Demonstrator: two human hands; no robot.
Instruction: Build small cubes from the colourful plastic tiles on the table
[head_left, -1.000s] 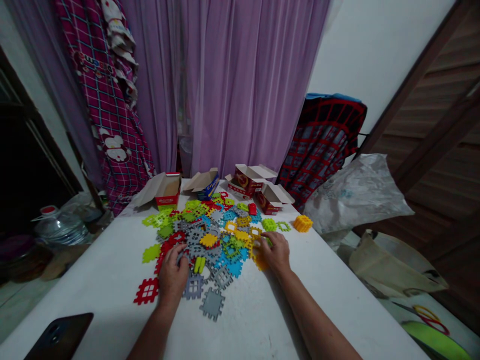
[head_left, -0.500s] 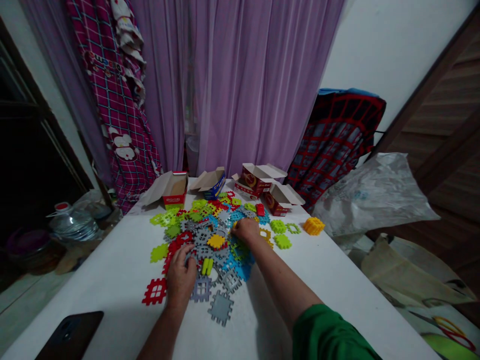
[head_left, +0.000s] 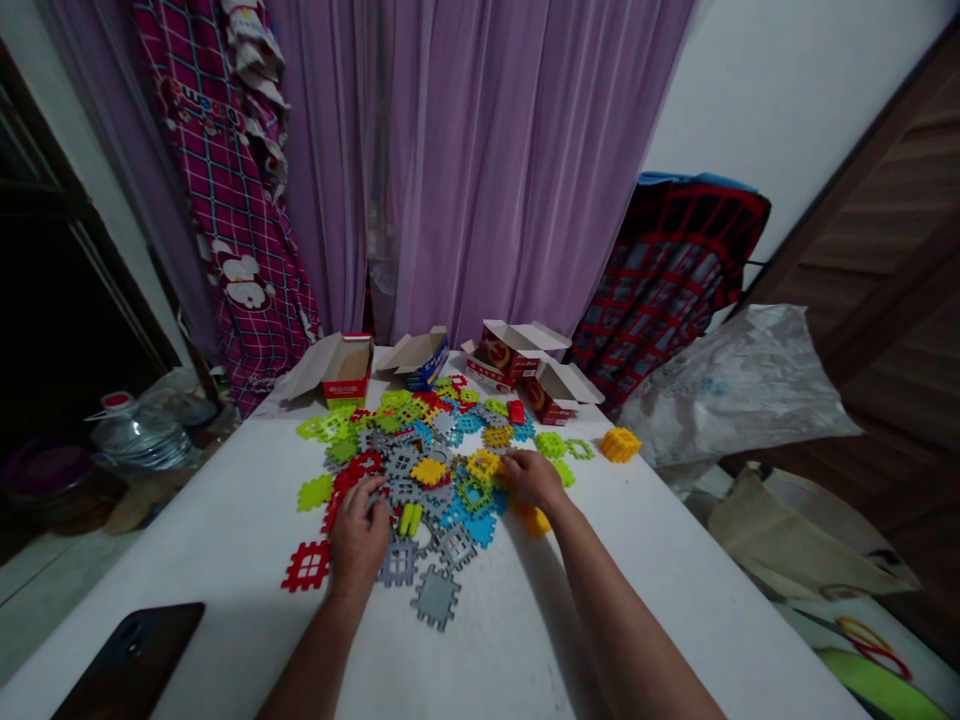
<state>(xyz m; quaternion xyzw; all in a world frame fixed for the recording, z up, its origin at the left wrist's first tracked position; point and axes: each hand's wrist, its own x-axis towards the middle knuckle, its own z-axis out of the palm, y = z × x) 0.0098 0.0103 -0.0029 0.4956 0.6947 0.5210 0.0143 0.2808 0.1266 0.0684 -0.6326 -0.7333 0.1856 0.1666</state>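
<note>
A loose pile of interlocking plastic waffle tiles (head_left: 420,450) in grey, green, blue, yellow and red covers the middle of the white table (head_left: 187,520). My left hand (head_left: 358,530) rests on grey and red tiles at the pile's near edge. My right hand (head_left: 534,478) lies on the pile's right side, its fingertips among yellow and green tiles. A yellow tile (head_left: 535,520) shows just below that hand. Close to my left hand are a grey tile (head_left: 435,598) and a red tile (head_left: 306,566). What either hand's fingers hold is hidden.
Several open cardboard boxes, including a red one (head_left: 346,372), stand along the table's far edge. A yellow tile cube (head_left: 619,445) sits to the right. A dark phone (head_left: 127,660) lies at the near left corner. A plastic bag (head_left: 735,390) bulges beyond the right edge.
My right hand has moved back from the middle of the pile toward its right side. My left hand stays at about the same spot. Some tiles on the right have shifted.
</note>
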